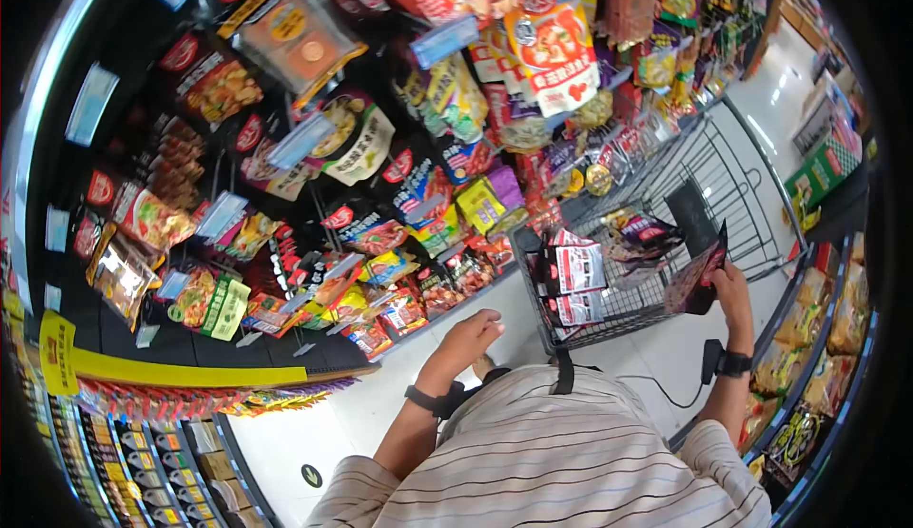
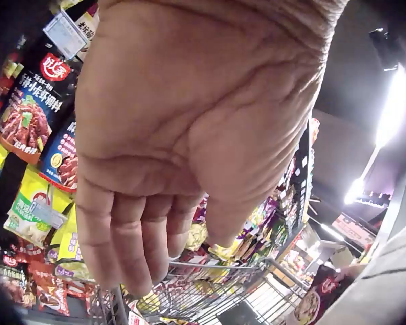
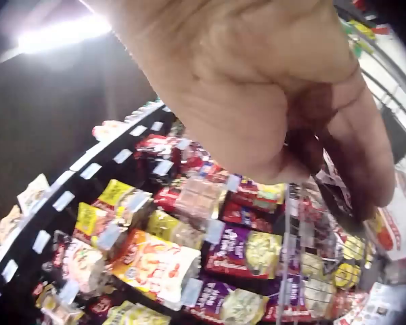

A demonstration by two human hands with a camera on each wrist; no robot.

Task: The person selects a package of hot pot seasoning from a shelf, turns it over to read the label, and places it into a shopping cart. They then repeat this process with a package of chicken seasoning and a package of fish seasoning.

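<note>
My right hand (image 1: 732,295) grips a dark pouch (image 1: 702,276) by its edge, over the near right side of a wire shopping cart (image 1: 761,190). In the right wrist view the pouch (image 3: 335,189) shows as a dark strip between thumb and fingers. Inside the cart lie red-and-white pouches (image 1: 578,271) on the left and a dark, shiny pouch (image 1: 642,231) beside them. My left hand (image 1: 466,345) is in front of my body, left of the cart, holding nothing. Its fingers (image 2: 125,237) are loosely extended in the left wrist view.
A tall shelf of hanging food pouches (image 1: 418,195) stands ahead and left, with price tags (image 1: 223,214) sticking out. Its base has a yellow edge strip (image 1: 190,368). More shelves with packaged food (image 1: 813,309) line the right side. White floor tiles (image 1: 285,442) show at lower left.
</note>
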